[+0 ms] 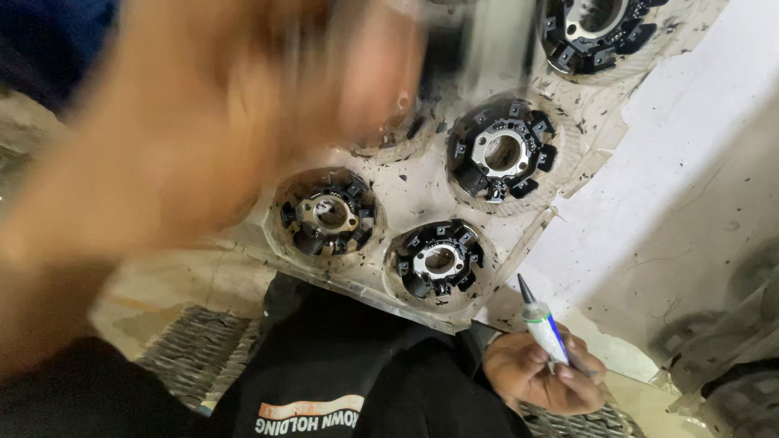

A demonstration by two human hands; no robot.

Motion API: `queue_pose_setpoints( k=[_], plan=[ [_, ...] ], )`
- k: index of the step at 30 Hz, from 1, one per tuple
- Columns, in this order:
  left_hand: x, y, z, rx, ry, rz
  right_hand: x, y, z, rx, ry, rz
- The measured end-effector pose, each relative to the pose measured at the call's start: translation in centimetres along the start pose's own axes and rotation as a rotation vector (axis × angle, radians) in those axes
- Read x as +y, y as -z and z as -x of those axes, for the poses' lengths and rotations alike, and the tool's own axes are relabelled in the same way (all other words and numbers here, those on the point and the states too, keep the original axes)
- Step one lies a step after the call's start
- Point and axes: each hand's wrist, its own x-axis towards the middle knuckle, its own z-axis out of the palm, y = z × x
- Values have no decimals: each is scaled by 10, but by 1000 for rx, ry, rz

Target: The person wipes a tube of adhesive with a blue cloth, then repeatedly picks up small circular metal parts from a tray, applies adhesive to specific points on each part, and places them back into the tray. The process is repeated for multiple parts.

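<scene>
Applicator tube poised, stator rings waiting in the tray

My right hand (540,375) grips the applicator tube (542,324) at lower right, below the moulded tray (406,182); my left hand (187,138), upper left, is blurred, grip unclear; I judge no stator ring (438,259) visibly treated

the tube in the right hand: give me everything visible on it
The tube is a small applicator, plastic by its look: a long dark tapered nozzle, a clear collar below it, then a white body with green and blue bands. It tilts, nozzle up and to the left, its tip near the lower edge of the pale tray of black ring parts but apart from it. The right hand grips its lower body, the fingers hiding its end. Nothing shows at the tip.
</scene>
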Motion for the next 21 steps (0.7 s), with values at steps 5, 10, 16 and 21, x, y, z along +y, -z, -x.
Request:
queue_pose_setpoints(
  k=[5,10,16,21],
  plan=[
    [51,-68,56,410,323,1244,-19,-5,-8,-85,-207,-154],
    [57,-100,58,607,290,1628,-37,-25,-23,-296,-244,-237],
    [60,-109,48,524,235,1660,-43,-57,-27,-331,-118,-245],
    [56,-145,66,537,197,1524,-58,-65,-26,-308,-69,-95]
  ],
)
